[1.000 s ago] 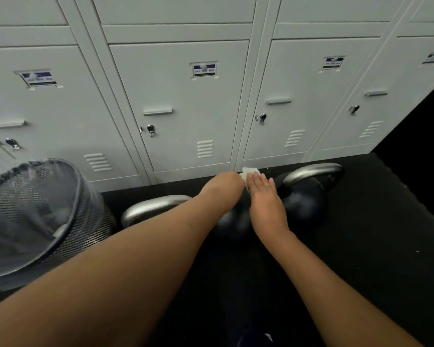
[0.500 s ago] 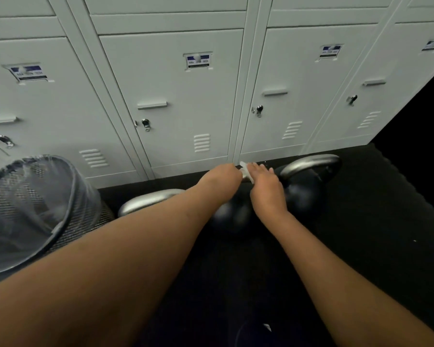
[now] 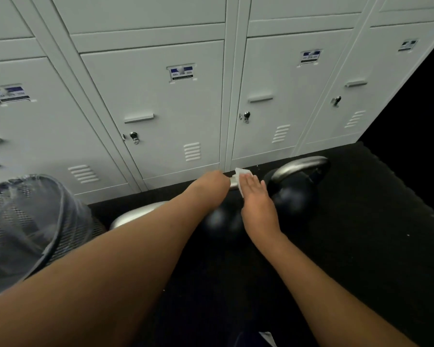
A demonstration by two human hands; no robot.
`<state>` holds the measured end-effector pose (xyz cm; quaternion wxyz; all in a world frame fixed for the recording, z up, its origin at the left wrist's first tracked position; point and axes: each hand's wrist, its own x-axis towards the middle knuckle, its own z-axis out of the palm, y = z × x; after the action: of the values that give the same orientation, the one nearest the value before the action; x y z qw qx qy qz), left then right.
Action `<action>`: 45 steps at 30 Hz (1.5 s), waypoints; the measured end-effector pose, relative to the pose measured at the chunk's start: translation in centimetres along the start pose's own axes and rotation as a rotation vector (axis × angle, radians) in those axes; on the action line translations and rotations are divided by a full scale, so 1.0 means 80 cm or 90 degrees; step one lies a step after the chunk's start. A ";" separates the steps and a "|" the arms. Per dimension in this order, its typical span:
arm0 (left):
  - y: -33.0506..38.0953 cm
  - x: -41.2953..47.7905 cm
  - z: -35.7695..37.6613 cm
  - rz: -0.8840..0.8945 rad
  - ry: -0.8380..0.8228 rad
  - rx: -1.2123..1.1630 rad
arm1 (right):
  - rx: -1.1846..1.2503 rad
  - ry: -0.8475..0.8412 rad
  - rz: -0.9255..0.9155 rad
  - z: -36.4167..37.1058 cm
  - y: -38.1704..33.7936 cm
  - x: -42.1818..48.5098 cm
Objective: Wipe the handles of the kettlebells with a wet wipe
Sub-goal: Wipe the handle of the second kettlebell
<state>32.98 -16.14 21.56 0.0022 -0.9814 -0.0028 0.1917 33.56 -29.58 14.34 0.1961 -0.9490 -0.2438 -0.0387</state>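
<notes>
Leftmost, a wire mesh bin (image 3: 35,221) lined with a clear bag is seen on the dark floor (image 3: 361,221), in front of a row of grey lockers (image 3: 161,108). Just beside it, the steel grip of the left kettlebell (image 3: 133,216) is partly covered by the left forearm. Further right, the left hand (image 3: 209,182) is reached forward with its fingers curled over the handle (image 3: 233,184) of the middle kettlebell (image 3: 221,221), whose dark ball is seen blurred between the two wrists. A short bare piece of that handle is exposed between the hands. Next, the wet wipe (image 3: 241,172) is pressed onto the same handle under the right hand (image 3: 257,199), whose fingers are laid fairly straight across it. A white edge is left showing beyond the fingertips. Whether the thumb is hooked beneath cannot be told. Farthest right, the right kettlebell (image 3: 296,194) is stood close against the middle one, near the locker base.
</notes>
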 end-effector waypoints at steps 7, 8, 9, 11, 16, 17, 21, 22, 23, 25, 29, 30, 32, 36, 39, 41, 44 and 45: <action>-0.004 0.009 0.004 0.017 0.039 0.010 | 0.220 -0.060 0.155 -0.026 0.029 0.048; -0.005 0.010 0.004 0.021 0.039 0.015 | 0.246 -0.070 0.169 -0.027 0.032 0.044; -0.006 0.010 0.003 0.025 0.035 0.014 | 0.264 -0.065 0.182 -0.027 0.035 0.037; -0.011 0.011 0.002 0.033 0.037 0.004 | 0.331 -0.024 0.216 -0.017 0.043 0.019; -0.022 0.007 0.016 0.058 0.076 -0.088 | 0.555 -0.041 0.289 0.022 0.079 0.002; -0.024 0.006 0.020 0.065 0.086 -0.109 | 0.572 -0.056 0.311 0.034 0.087 -0.001; -0.030 0.005 0.040 0.083 0.107 -0.228 | 0.625 -0.058 0.382 0.054 0.091 -0.013; -0.031 0.005 0.044 0.091 0.120 -0.250 | 0.636 -0.054 0.391 0.049 0.087 -0.013; -0.032 0.004 0.047 0.097 0.132 -0.263 | 0.654 -0.042 0.395 0.042 0.081 -0.012; -0.036 0.007 0.049 0.100 0.139 -0.267 | 0.675 -0.028 0.408 0.045 0.082 -0.012; -0.042 0.017 0.047 0.101 0.114 -0.252 | 0.678 -0.074 0.440 0.063 0.088 -0.010; -0.043 0.019 0.048 0.105 0.114 -0.253 | 0.695 -0.065 0.449 0.061 0.087 -0.006; -0.047 0.019 0.051 0.113 0.125 -0.260 | 0.742 -0.020 0.440 0.046 0.074 0.004; -0.050 0.019 0.055 0.130 0.139 -0.298 | 0.729 -0.023 0.415 0.069 0.077 0.007; -0.051 0.018 0.055 0.130 0.143 -0.318 | 0.648 -0.035 0.424 0.084 0.084 0.004; -0.052 0.019 0.057 0.140 0.154 -0.323 | 0.685 0.015 0.427 0.066 0.068 0.008; -0.052 0.021 0.059 0.150 0.162 -0.325 | 0.683 0.083 0.433 0.061 0.054 0.006; -0.052 0.022 0.060 0.153 0.163 -0.330 | 0.652 0.078 0.420 0.069 0.059 0.005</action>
<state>32.77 -11.93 16.46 -0.2709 -0.9587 0.0648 0.0582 36.06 -31.02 7.66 0.6429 -0.7555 0.0870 0.0919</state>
